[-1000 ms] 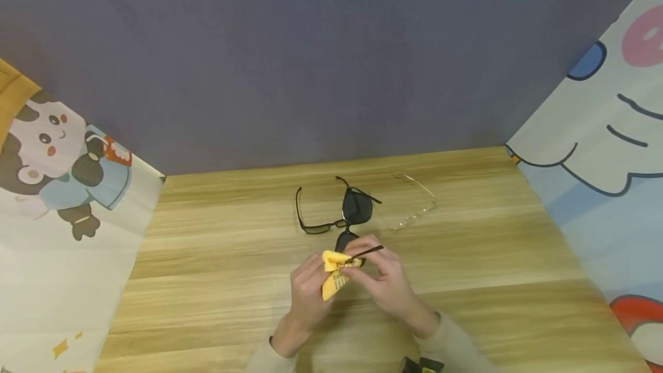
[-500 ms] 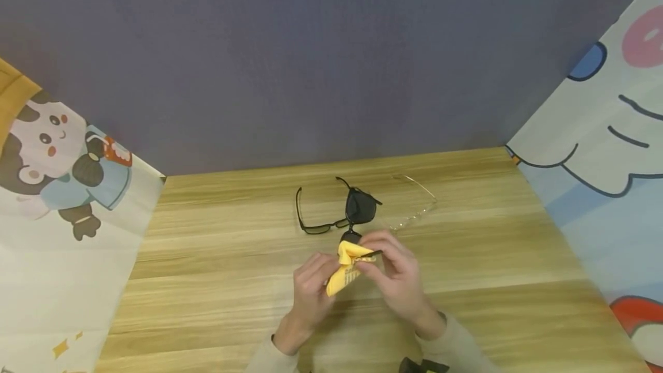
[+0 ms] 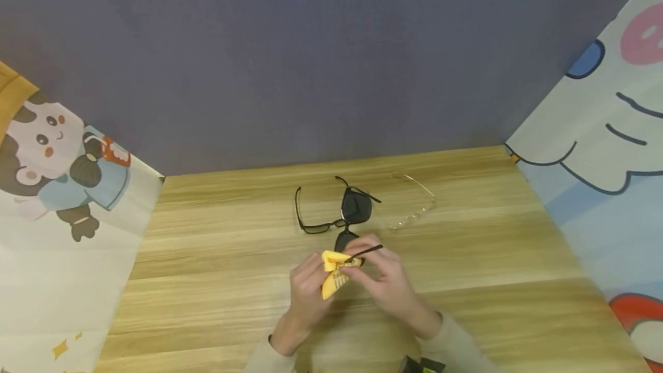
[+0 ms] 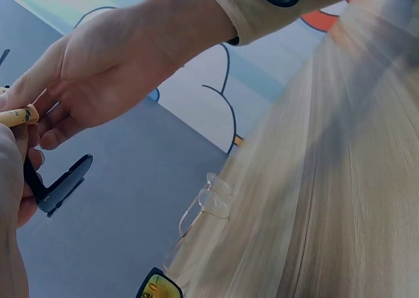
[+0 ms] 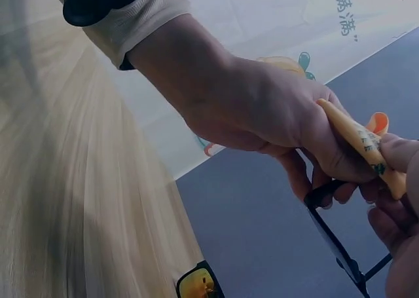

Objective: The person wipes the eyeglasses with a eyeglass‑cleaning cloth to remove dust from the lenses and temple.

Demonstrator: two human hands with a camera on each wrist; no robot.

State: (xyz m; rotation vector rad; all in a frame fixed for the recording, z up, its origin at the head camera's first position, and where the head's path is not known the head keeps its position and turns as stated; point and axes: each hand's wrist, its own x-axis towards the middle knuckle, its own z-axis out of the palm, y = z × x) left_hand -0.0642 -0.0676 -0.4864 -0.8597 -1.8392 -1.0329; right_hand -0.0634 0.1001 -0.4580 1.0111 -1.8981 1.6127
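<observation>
Both hands hold a pair of black-framed sunglasses [image 3: 356,207] above the wooden table, together with a folded yellow cloth [image 3: 334,284]. My left hand [image 3: 307,288] grips the near end of the frame, with the cloth bunched against it. Thumb and fingers of my right hand [image 3: 387,284] pinch the cloth beside one temple arm, which sticks out past them. In the right wrist view, the printed yellow cloth [image 5: 363,144] runs between the two hands, and the frame's dark corner [image 5: 321,194] shows under the left fingers. The near lens is partly hidden.
Behind the held pair, a second pair of black sunglasses [image 3: 317,228] lies on the table [image 3: 217,281] with yellowish lenses. Thin wire-rimmed glasses [image 3: 414,216] lie to its right. A grey panel [image 3: 331,62] stands along the back edge; printed cartoon sheets flank both sides.
The hands, with the sunglasses and cloth, shifted slightly right half a second ago and are now back to the left. Both grips look the same. The glasses on the table have not moved.
</observation>
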